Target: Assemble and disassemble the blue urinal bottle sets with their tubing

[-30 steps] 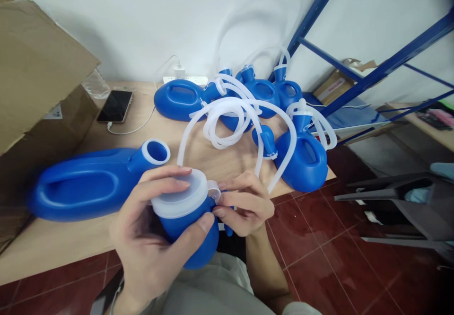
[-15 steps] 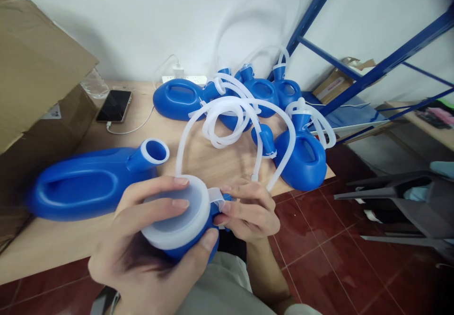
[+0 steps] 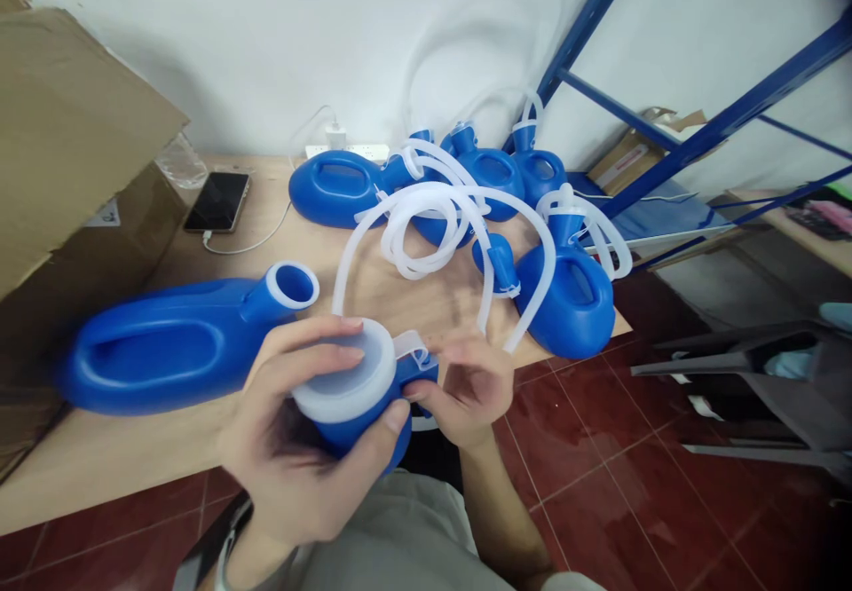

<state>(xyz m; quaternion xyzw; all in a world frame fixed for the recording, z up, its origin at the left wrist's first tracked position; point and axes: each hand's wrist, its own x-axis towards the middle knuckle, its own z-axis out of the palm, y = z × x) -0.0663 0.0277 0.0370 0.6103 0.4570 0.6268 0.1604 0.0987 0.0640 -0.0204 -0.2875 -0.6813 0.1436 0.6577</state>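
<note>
Blue plastic container (image 3: 346,432), under a translucent lid (image 3: 374,362), is at six o'clock in the head view, just above the person's lap. The left hand (image 3: 299,467) clasps it, fingers over the lid. Moments ago the right hand (image 3: 476,391) was pinching the lid's strap (image 3: 408,343); now that curls clear of those fingertips, beside the blue tab (image 3: 424,369). Whether they grip the tab, I can't tell.

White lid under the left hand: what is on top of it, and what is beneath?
Fingers of the left hand lie on the white lid. Beneath it shows part of a blue container; the lid covers its inside.
</note>
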